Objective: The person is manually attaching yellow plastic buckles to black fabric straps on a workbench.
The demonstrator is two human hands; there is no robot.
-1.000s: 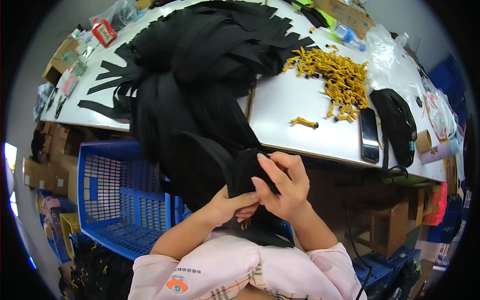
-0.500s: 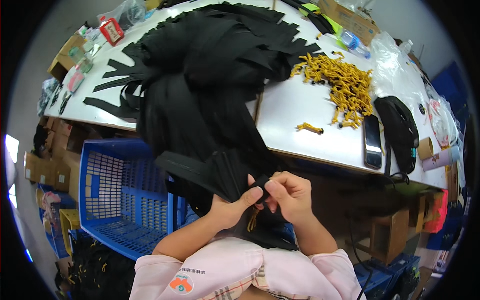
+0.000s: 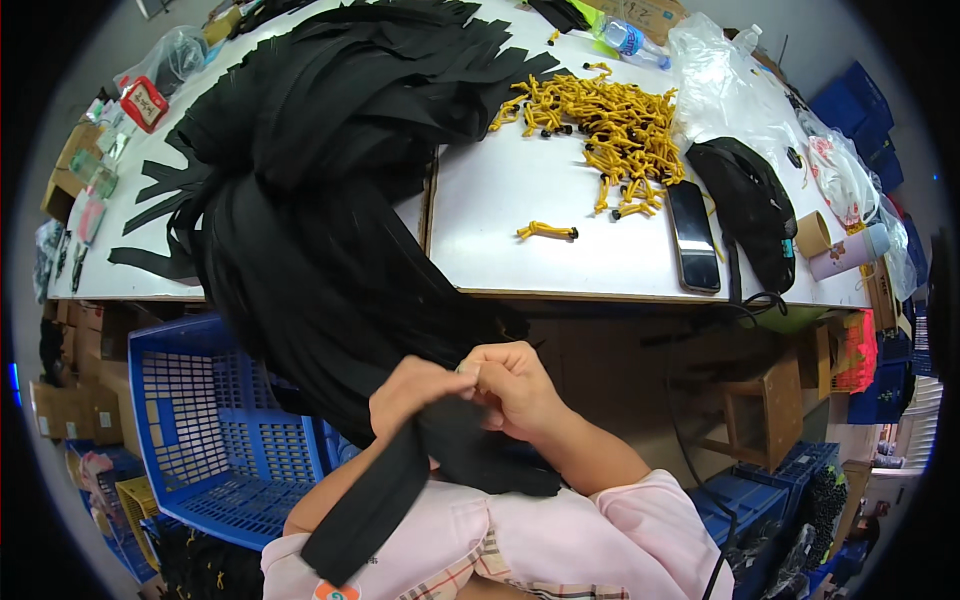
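In front of my chest, my left hand (image 3: 408,392) and my right hand (image 3: 518,392) meet at their fingertips. Both are closed on a black fabric strip (image 3: 365,515) that looks like zipper tape. One length of it hangs down across my shirt, and another part lies below my right hand. My left hand is slightly smeared by motion, and the pinched spot is mostly hidden by fingers. Behind it, a thick bundle of similar black strips (image 3: 290,270) spills over the table edge. Yellow cord pulls (image 3: 610,125) with black ends lie heaped to the right, with a single pull (image 3: 547,231) nearer me.
On the white table (image 3: 480,262) lie a phone (image 3: 693,240), a black pouch (image 3: 745,205), a tilted cup (image 3: 848,252) and a plastic bottle (image 3: 635,42). A blue crate (image 3: 225,430) stands below left. To the right is a wooden stool (image 3: 765,410).
The loose end of the strip has swung from beyond my hands down over my shirt. The yellow loop below my hands is out of sight. My view has shifted right.
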